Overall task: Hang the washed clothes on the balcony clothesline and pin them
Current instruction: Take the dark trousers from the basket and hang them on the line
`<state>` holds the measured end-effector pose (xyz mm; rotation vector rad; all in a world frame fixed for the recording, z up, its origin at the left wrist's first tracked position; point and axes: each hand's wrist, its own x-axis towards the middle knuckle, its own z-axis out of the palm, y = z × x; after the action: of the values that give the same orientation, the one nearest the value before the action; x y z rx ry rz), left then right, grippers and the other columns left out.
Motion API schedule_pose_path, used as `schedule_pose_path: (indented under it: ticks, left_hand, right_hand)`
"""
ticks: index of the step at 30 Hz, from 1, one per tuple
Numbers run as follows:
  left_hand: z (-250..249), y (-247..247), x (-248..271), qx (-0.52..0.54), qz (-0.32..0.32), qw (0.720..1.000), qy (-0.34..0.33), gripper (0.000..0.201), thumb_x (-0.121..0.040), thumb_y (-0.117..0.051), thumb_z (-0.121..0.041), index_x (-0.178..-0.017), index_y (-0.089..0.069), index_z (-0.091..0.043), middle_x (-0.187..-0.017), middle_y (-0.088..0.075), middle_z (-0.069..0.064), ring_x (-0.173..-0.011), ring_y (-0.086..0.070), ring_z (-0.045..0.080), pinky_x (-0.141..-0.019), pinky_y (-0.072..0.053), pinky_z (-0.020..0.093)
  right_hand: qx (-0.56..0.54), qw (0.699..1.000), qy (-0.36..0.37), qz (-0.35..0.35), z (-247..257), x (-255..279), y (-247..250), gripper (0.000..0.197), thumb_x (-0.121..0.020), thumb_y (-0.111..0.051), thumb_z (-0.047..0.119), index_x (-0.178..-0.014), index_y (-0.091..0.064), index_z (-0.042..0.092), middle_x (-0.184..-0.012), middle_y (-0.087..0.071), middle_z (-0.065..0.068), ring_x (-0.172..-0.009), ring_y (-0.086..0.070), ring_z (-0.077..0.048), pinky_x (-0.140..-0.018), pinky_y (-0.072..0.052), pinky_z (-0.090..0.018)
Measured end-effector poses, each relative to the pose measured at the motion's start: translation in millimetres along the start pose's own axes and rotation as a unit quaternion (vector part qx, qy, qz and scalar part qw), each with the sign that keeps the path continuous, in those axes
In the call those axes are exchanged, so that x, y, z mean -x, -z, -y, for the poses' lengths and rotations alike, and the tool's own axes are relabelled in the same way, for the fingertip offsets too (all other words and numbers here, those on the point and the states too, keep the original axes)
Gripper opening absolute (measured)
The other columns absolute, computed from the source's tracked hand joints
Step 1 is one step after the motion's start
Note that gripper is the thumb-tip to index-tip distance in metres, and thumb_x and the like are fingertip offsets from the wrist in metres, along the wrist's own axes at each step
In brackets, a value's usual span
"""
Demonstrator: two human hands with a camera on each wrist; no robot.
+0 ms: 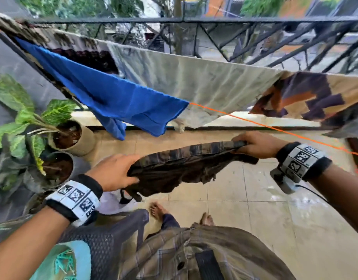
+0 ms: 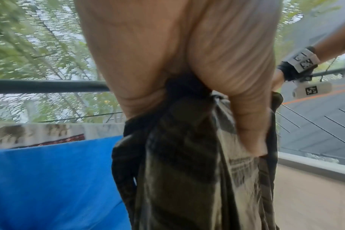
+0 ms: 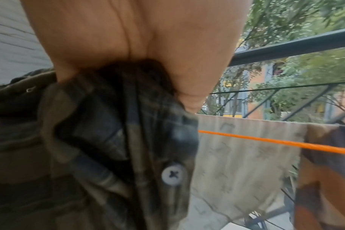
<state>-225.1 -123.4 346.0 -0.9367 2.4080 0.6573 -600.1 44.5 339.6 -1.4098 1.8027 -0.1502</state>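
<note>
A dark plaid shirt [image 1: 182, 164] is stretched between my two hands, below and in front of the orange clothesline [image 1: 275, 128]. My left hand [image 1: 115, 172] grips its left end; my right hand [image 1: 255, 145] grips its right end just under the line. Up close, the left wrist view has the shirt [image 2: 177, 171] hanging from my fingers [image 2: 246, 124]. The right wrist view shows the shirt's buttoned edge [image 3: 128, 140] in my grip, with the orange line [image 3: 276, 142] to the right. A blue cloth [image 1: 121, 98] hangs on the line's left part. No pins are in sight.
A pale sheet [image 1: 204, 81] and patterned cloths [image 1: 315, 98] hang on a line by the black railing [image 1: 194, 20]. Potted plants [image 1: 58, 138] stand at the left. A dark woven basket [image 1: 105, 245] sits by my feet on the tiled floor [image 1: 255, 209].
</note>
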Motion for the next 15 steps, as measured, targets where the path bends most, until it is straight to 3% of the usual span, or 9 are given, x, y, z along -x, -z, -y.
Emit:
schedule_pose_path:
  ticks: [2,4,6,8,10,13,15]
  left_hand:
    - [-21,4,-5,0.019,-0.032,0.999,-0.019,0.018,-0.076,-0.063,-0.039,-0.093,-0.061,-0.042,-0.090,-0.068,0.000,-0.097,-0.066,0.029,-0.076,-0.049,0.034]
    - [-42,7,-9,0.025,-0.049,0.998,-0.024,0.014,-0.066,-0.054,-0.036,-0.077,-0.061,-0.036,-0.078,-0.059,-0.003,-0.090,-0.065,0.030,-0.073,-0.047,0.035]
    - [-66,9,-13,0.034,-0.055,0.997,-0.034,0.010,-0.067,-0.053,-0.031,-0.076,-0.057,-0.034,-0.076,-0.055,-0.007,-0.087,-0.062,0.024,-0.072,-0.045,0.034]
    - [-81,8,-17,0.054,-0.054,0.996,-0.055,0.016,-0.071,-0.057,-0.024,-0.068,-0.050,-0.038,-0.065,-0.055,-0.014,-0.072,-0.058,0.006,-0.065,-0.041,0.030]
    - [-98,7,-21,0.079,-0.036,0.994,-0.066,0.012,-0.071,-0.055,-0.025,-0.068,-0.056,-0.037,-0.064,-0.061,-0.014,-0.068,-0.058,0.000,-0.064,-0.045,0.027]
    - [-123,4,-29,0.085,-0.038,0.990,-0.102,0.021,-0.071,-0.055,-0.038,-0.083,-0.065,-0.024,-0.069,-0.065,-0.003,-0.068,-0.061,0.010,-0.069,-0.053,0.042]
    - [-144,5,-33,0.062,-0.063,0.986,-0.138,0.032,-0.069,-0.060,-0.057,-0.081,-0.063,-0.027,-0.068,-0.065,-0.005,-0.068,-0.061,0.008,-0.065,-0.052,0.036]
  right_hand:
    - [-0.017,1.000,-0.020,0.003,-22,19,-3,0.016,-0.080,-0.069,0.041,-0.069,-0.061,0.033,-0.058,-0.059,0.006,-0.055,-0.058,-0.018,-0.052,-0.046,-0.031]
    - [-0.029,0.999,-0.024,-0.011,-42,39,-3,0.032,-0.075,-0.077,0.051,-0.074,-0.064,0.022,-0.057,-0.058,0.004,-0.050,-0.055,-0.012,-0.045,-0.043,-0.025]
    - [-0.052,0.998,-0.038,-0.022,-57,60,-2,0.037,-0.071,-0.083,0.048,-0.075,-0.062,0.018,-0.056,-0.057,0.006,-0.046,-0.053,-0.003,-0.040,-0.037,-0.015]
    - [-0.067,0.996,-0.053,-0.005,-70,79,-1,0.033,-0.069,-0.087,0.042,-0.074,-0.060,0.023,-0.054,-0.059,0.011,-0.045,-0.054,0.000,-0.038,-0.036,-0.011]
    - [-0.051,0.996,-0.074,0.022,-85,97,0,0.029,-0.068,-0.088,0.039,-0.074,-0.064,0.024,-0.054,-0.062,0.015,-0.046,-0.057,0.000,-0.039,-0.037,-0.010]
    - [-0.004,0.992,-0.123,0.011,-117,122,-7,0.022,-0.066,-0.085,0.039,-0.072,-0.066,0.028,-0.057,-0.063,0.008,-0.053,-0.060,-0.009,-0.048,-0.047,-0.022]
    - [-0.005,0.989,-0.141,-0.049,-140,144,-14,0.026,-0.063,-0.078,0.049,-0.075,-0.060,0.036,-0.071,-0.063,0.009,-0.062,-0.058,-0.007,-0.062,-0.050,-0.030]
